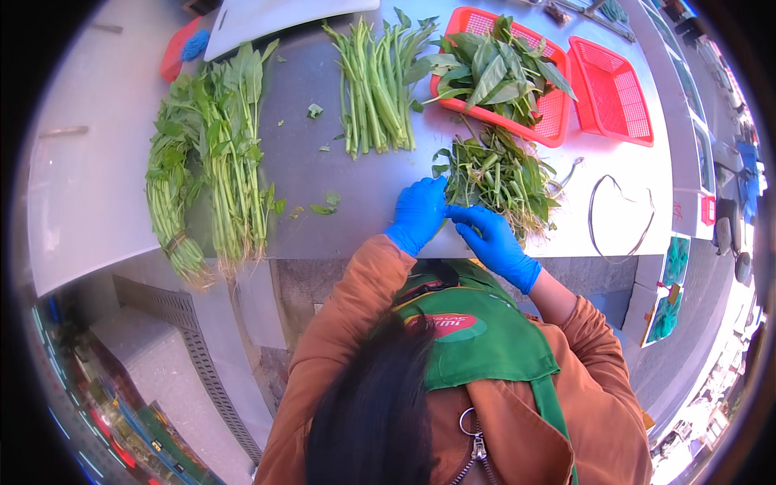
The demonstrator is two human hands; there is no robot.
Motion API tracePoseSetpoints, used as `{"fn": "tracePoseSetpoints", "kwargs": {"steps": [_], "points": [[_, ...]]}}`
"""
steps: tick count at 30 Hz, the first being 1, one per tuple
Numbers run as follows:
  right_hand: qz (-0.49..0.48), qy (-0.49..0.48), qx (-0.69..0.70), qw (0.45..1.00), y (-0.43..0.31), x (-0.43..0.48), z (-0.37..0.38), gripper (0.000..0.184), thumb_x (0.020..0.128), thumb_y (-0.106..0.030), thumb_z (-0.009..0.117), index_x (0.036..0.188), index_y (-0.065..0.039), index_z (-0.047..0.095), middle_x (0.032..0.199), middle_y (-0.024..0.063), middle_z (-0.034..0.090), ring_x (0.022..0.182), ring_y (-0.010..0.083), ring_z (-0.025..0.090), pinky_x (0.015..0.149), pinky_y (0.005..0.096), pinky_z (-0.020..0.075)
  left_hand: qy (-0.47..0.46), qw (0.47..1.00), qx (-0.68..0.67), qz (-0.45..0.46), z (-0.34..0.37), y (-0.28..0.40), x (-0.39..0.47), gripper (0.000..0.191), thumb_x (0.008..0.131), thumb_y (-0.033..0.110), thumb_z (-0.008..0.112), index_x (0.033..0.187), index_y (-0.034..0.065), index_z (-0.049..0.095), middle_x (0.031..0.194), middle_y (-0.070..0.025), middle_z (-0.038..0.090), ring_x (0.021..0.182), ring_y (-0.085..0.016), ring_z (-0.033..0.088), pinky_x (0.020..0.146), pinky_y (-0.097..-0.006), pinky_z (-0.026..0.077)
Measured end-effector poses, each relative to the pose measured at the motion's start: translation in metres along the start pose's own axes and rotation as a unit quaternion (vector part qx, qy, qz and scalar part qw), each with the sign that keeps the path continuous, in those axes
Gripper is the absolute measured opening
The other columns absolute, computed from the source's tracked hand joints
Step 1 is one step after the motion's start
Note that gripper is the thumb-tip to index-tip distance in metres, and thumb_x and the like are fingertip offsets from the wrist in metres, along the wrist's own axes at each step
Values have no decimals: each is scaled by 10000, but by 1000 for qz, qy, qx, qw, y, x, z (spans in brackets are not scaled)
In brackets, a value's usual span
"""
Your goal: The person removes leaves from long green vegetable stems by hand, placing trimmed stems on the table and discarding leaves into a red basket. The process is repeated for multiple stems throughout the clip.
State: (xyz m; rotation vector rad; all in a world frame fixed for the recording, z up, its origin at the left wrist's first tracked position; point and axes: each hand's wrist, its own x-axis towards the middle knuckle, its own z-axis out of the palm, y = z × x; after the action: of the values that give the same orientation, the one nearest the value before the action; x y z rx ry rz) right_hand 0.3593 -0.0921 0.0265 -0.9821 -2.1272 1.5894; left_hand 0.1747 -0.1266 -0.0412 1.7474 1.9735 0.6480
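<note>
My left hand (419,213), in a blue glove, is closed with its knuckles up near the table's front edge; what lies inside it is hidden. My right hand (492,239), gloved too, reaches its fingertips to the left one, and a thin green piece shows just below where they meet. Right beyond them lies a heap of cut stems, roots and leaves (500,176). Trimmed green stems (376,91) lie in a row farther back. Leafy greens fill much of a red plastic basket (545,136). Two long bunches of rooted leafy greens (233,163) lie at the left, one tied (173,200).
A second red basket (618,97) stands at the back right. A loop of thin cord or wire (591,212) lies on the metal table (339,224) at the right. At the back left are a white board (273,18) and a blue bundle (195,45). Leaf scraps lie about the middle.
</note>
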Motion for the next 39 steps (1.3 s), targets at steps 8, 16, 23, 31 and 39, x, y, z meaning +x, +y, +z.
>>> {"fn": "tracePoseSetpoints", "kwargs": {"steps": [8, 16, 23, 31, 39], "points": [[-38, 25, -31, 999, -4, -3, 19, 323, 918, -59, 603, 1234, -98, 654, 895, 131, 642, 771, 271, 606, 718, 361, 498, 128, 982, 138, -5, -131, -192, 67, 479, 943, 189, 583, 1393, 51, 497, 1404, -204, 496, 1319, -397, 440, 1080, -452, 388], [-49, 70, -157, 984, -16, 9, 48, 384, 891, -90, 627, 1274, -66, 609, 1094, 169, 637, 987, 341, 610, 876, 420, 496, -29, 992, 95, 77, -124, -215, -13, 594, 964, 264, 588, 1487, 56, 396, 1522, -201, 386, 1433, -377, 322, 1192, -457, 245], [-141, 54, -335, 930, -8, 97, 73, 470, 820, -65, 625, 1282, -9, 555, 1291, 223, 553, 1221, 459, 482, 1043, 506, 408, 16, 994, 109, -7, -57, -101, -83, 882, 873, 390, 675, 1524, -20, 244, 1563, -260, 244, 1460, -455, 188, 1207, -523, 148], [-105, 150, -251, 951, -38, 59, 34, 442, 830, 31, 592, 1266, -39, 607, 1284, 200, 578, 1229, 401, 510, 1063, 459, 400, 30, 995, 28, 87, -39, -19, -9, 530, 872, 220, 635, 1368, 88, 503, 1405, -192, 457, 1327, -380, 402, 1152, -525, 252], [-100, 52, -137, 984, -76, 66, 79, 385, 893, 35, 573, 1258, -69, 635, 1224, 128, 642, 1184, 310, 564, 1026, 394, 432, 336, 921, 15, -197, -224, -185, -111, 163, 884, 79, 672, 1042, 50, 701, 941, -131, 686, 794, -263, 666, 722, -362, 527]]}}
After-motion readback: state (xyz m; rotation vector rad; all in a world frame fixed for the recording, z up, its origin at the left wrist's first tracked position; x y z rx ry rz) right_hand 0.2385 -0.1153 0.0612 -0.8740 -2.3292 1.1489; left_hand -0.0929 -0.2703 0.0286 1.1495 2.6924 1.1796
